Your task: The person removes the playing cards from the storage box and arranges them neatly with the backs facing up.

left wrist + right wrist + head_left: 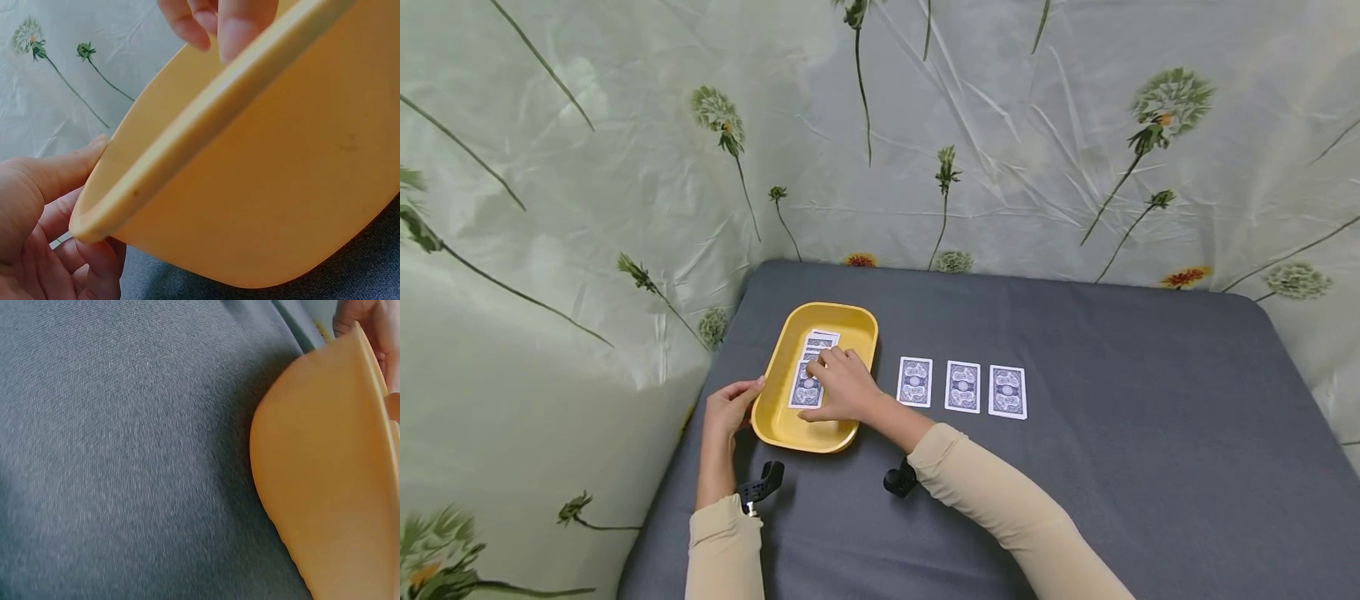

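Observation:
A yellow tray (767, 425) stands at the left of the grey table. My left hand (730, 408) grips its left rim; in the left wrist view the thumb lies on the rim and the fingers curl beneath. Inside the tray, several blue-backed playing cards (806, 393) lie face down in an overlapping column. Over these cards is my right hand (844, 387), its fingers and thumb spread apart near the lowest card. Part of that card is hidden by the hand. In the right wrist view only the tray's outer wall (319, 456) shows, not the right hand.
Right of the tray, three face-down spots of cards form a row: a left one (914, 382), a middle one (962, 387) and a right one (1007, 392). A flower-printed sheet (1000, 133) hangs behind the grey-covered table (1150, 450).

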Action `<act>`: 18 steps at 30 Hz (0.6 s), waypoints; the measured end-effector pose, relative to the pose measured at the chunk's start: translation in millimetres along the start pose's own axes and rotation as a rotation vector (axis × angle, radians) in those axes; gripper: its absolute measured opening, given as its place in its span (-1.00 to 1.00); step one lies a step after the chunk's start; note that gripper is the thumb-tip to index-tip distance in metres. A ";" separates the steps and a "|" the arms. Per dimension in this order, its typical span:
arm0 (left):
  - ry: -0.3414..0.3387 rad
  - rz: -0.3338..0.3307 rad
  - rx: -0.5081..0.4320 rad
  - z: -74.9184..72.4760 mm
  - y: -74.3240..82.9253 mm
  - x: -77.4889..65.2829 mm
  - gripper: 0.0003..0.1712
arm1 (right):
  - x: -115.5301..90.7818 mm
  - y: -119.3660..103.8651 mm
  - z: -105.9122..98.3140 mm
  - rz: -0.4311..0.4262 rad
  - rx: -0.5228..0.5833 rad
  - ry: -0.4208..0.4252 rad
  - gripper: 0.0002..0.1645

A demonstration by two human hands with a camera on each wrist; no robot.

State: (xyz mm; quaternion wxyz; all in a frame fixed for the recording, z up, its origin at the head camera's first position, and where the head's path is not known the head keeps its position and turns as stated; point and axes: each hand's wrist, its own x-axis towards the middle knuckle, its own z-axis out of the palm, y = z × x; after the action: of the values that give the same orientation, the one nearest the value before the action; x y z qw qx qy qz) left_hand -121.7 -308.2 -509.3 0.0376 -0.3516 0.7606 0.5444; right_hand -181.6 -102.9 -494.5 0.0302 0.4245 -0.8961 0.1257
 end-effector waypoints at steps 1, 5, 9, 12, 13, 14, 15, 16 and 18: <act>-0.001 0.000 0.002 0.0 0.1 -0.2 -0.37 | 1.3 -1.2 1.6 0.006 -0.002 -0.011 -0.26; 0.006 -0.003 0.007 0.0 0.8 -0.4 -0.36 | 8.5 -4.6 8.9 0.031 -0.030 -0.049 -0.21; 0.011 -0.001 0.001 0.7 1.0 1.4 -0.37 | 16.5 -6.4 15.8 0.072 -0.056 -0.094 -0.16; 0.003 0.004 -0.006 1.4 -0.1 2.6 -0.37 | 21.4 -7.1 20.3 0.098 -0.040 -0.133 -0.13; 0.003 0.006 -0.008 1.6 -0.7 2.9 -0.37 | 22.9 -7.2 21.8 0.101 -0.033 -0.140 -0.13; 0.003 0.006 -0.010 1.6 -1.2 3.1 -0.37 | 24.3 -7.4 23.2 0.102 -0.027 -0.144 -0.12; 0.008 0.007 -0.011 1.5 -1.5 3.4 -0.38 | 25.8 -7.7 24.3 0.101 -0.023 -0.146 -0.11; 0.009 0.007 -0.013 1.3 -2.1 3.7 -0.38 | 27.3 -7.8 25.5 0.100 -0.024 -0.146 -0.10; 0.011 0.008 -0.018 0.8 -2.4 4.4 -0.39 | 30.1 -8.1 27.9 0.102 -0.036 -0.145 -0.08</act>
State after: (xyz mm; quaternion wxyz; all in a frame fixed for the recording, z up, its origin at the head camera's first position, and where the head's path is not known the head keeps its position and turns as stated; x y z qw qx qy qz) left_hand -123.9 -310.1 -513.5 0.0280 -0.3521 0.7571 0.5496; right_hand -193.1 -137.5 -515.0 -0.0339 0.3856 -0.9186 0.0798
